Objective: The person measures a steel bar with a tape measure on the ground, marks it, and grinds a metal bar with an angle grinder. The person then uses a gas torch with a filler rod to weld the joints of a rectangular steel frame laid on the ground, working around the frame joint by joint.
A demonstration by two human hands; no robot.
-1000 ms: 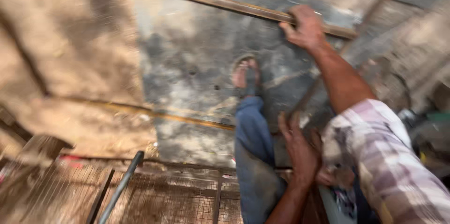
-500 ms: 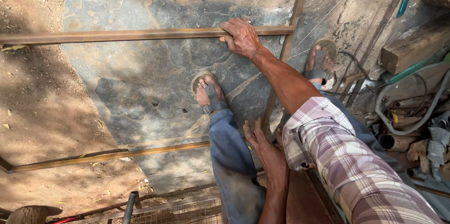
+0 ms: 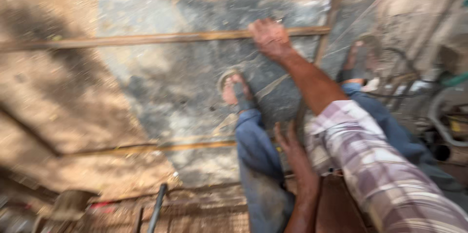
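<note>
A grey stone slab floor [image 3: 161,91] fills the centre of the frame. A long rusty metal bar [image 3: 146,39] is laid across its upper part, and its right end is gripped by the right hand [image 3: 269,38], fingers curled over it. The left hand [image 3: 292,152], lower centre, is held open beside a jeans-clad leg [image 3: 258,164].

Harsh daylight, warm glare upper left, deep diagonal shadows lower left, heavy motion blur throughout, edges smeared.
</note>
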